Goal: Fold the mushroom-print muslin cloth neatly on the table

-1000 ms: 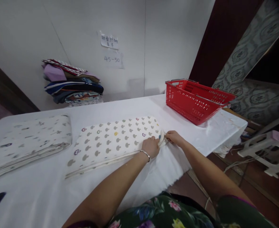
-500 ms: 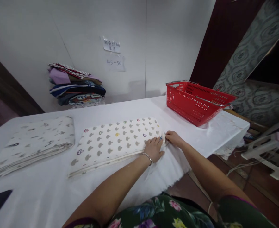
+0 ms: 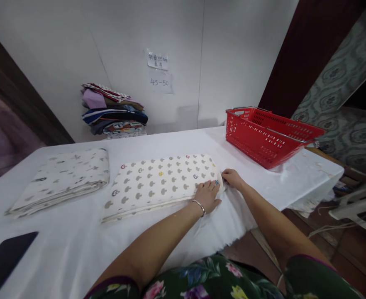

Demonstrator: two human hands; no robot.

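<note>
A folded white cloth [image 3: 170, 176] with grey mushroom-like prints and a few coloured ones lies flat on the white-covered table [image 3: 77, 257]. My left hand [image 3: 207, 195], a silver bracelet at its wrist, rests palm down on the cloth's near right corner with fingers stretched out. At the cloth's rounded right end, my right hand [image 3: 232, 177] pinches the edge between bent fingers; the fingertips are partly hidden. To the left lies a second folded white cloth [image 3: 67, 178] with small grey and dark prints.
A red plastic basket [image 3: 264, 139] with metal handles stands at the table's back right. Folded coloured fabrics [image 3: 114, 112] are piled by the wall at back left. A dark flat object [image 3: 8, 261] lies at the front left. A white stool [image 3: 357, 207] stands beyond the right edge.
The view has turned a little to the left, so everything appears shifted right. Both hands keep nearly the same places on the cloth.
</note>
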